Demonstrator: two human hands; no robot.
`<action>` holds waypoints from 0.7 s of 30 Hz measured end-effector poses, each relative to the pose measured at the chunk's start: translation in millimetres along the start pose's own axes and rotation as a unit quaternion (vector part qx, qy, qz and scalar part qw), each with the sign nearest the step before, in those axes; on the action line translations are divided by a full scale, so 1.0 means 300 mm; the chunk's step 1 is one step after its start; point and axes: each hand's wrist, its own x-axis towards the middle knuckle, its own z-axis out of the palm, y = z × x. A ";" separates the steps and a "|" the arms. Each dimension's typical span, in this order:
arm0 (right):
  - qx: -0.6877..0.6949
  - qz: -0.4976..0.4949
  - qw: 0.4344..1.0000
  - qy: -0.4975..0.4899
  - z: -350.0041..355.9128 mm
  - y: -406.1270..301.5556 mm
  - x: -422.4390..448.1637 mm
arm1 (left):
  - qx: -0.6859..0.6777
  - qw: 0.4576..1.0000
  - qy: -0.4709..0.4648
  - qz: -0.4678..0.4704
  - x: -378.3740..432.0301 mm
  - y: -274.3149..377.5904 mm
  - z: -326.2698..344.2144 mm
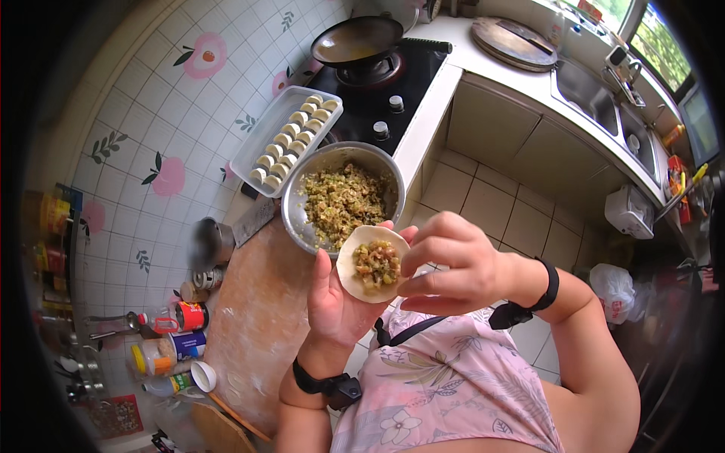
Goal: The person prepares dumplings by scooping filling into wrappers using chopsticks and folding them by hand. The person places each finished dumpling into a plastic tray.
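A round dough wrapper [346,270] lies flat on the palm of my left hand [334,308], with a mound of chopped filling [376,265] at its middle. My right hand [447,266] is at the wrapper's right edge, its fingers bent; whether they pinch the dough is hard to tell. Just beyond both hands stands a steel bowl [400,198] holding more of the chopped filling [345,198]. Behind it, a clear plastic tray [244,152] contains rows of folded dumplings [291,130].
A floured wooden board [255,317] lies at the left, with a cleaver [255,222] at its far end. Bottles, jars and a white bowl [204,376] line the wall. A wok [358,42] sits on the black stove [416,73]. A rolling pin [241,418] lies near the board's front.
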 end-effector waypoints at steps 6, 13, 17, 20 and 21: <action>-0.104 -0.016 0.994 -0.010 0.018 -0.022 -0.042 | 0.054 0.998 0.006 0.022 0.000 -0.019 0.039; -0.011 0.065 0.998 -0.014 0.000 -0.040 -0.016 | 0.254 0.967 -0.020 0.001 -0.028 -0.022 -0.008; 0.043 0.104 0.993 -0.021 -0.009 -0.035 -0.003 | 0.373 0.928 0.004 -0.010 -0.047 -0.015 -0.014; 0.060 0.112 0.992 -0.025 -0.019 -0.037 0.011 | 0.444 0.895 0.005 0.027 -0.038 -0.015 0.016; 0.068 0.112 0.991 -0.023 -0.017 -0.036 0.014 | 0.471 0.881 0.007 0.046 -0.035 -0.015 0.028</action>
